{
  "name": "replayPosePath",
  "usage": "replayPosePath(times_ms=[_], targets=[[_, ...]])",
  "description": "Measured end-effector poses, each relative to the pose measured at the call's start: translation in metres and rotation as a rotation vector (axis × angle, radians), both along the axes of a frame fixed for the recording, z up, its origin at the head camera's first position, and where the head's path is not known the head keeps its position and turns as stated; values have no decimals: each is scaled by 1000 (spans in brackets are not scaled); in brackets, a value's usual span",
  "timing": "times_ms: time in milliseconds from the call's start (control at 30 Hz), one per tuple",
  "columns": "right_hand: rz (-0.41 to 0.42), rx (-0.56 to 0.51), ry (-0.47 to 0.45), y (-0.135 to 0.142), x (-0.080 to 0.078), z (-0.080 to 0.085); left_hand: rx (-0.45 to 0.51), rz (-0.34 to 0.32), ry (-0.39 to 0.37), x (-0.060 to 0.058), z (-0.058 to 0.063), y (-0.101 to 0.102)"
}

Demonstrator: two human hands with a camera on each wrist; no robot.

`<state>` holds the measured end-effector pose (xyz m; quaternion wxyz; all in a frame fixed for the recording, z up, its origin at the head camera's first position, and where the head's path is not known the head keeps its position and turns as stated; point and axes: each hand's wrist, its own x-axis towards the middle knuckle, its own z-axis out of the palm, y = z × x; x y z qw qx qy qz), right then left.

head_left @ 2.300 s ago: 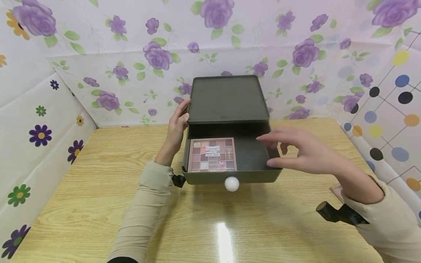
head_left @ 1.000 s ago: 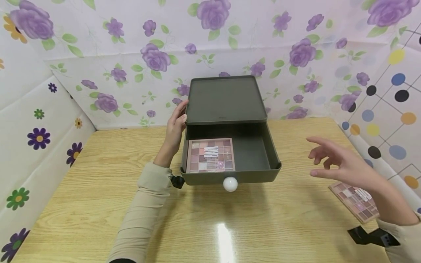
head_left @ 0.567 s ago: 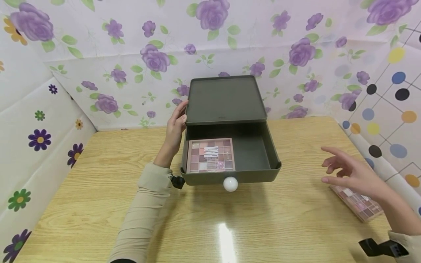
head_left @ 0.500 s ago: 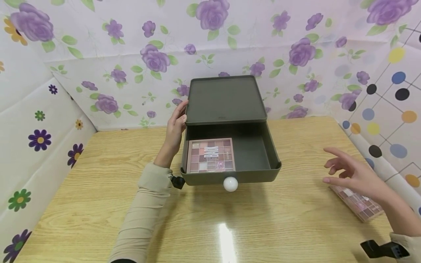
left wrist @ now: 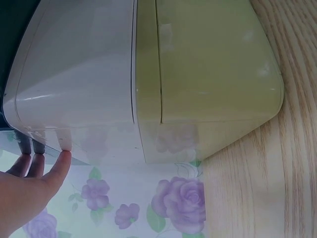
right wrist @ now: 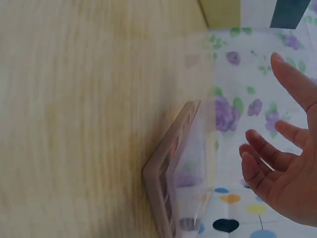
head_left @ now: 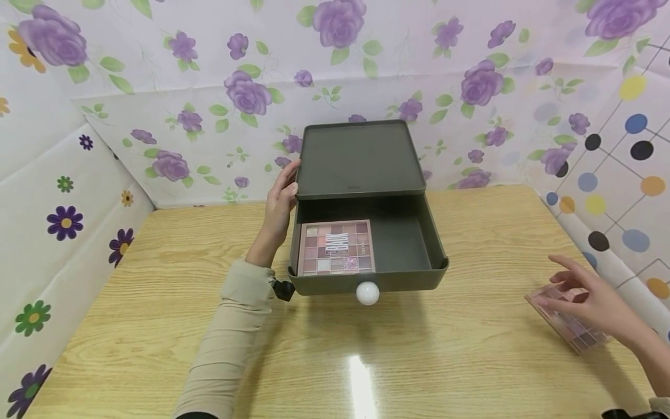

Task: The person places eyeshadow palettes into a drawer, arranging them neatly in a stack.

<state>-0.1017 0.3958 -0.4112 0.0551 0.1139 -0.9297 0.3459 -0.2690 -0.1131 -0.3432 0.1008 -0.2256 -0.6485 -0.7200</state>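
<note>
A small drawer unit (head_left: 361,157) with a dark grey top stands at the back of the table; the left wrist view shows its white and yellow lower tiers (left wrist: 213,64). The dark top drawer (head_left: 408,244) is pulled out, its round white knob (head_left: 367,293) facing me. Inside on the left lies an eyeshadow palette (head_left: 335,247) with "BACK" on its lid. My left hand (head_left: 277,206) rests its fingertips on the unit's left side near the top. Over a second eyeshadow palette (head_left: 562,320) hovers my right hand (head_left: 591,299), fingers spread and loosely bent, holding nothing.
The wooden table (head_left: 199,308) is bounded by a purple-flowered backdrop (head_left: 209,70) behind, a floral sheet (head_left: 63,273) on the left and a dotted sheet (head_left: 623,192) on the right. Light glares on the table's front middle.
My right hand has moved away from the drawer, rightward and down, to over the second palette. The left hand, the drawer and the palette in it have stayed put.
</note>
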Motion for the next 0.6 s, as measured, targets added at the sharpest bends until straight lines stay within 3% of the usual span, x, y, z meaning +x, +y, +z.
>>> replayPosePath(times_ms=[233,433,600], targets=[[-101,145,-26,22,7,-6,-1,9,-7,1,2,0],[-134,285,36,38,15,-18,-3,4,-11,1,2,0],[-193,452,-34,50,25,-30,-7,3,-19,1,1,0]])
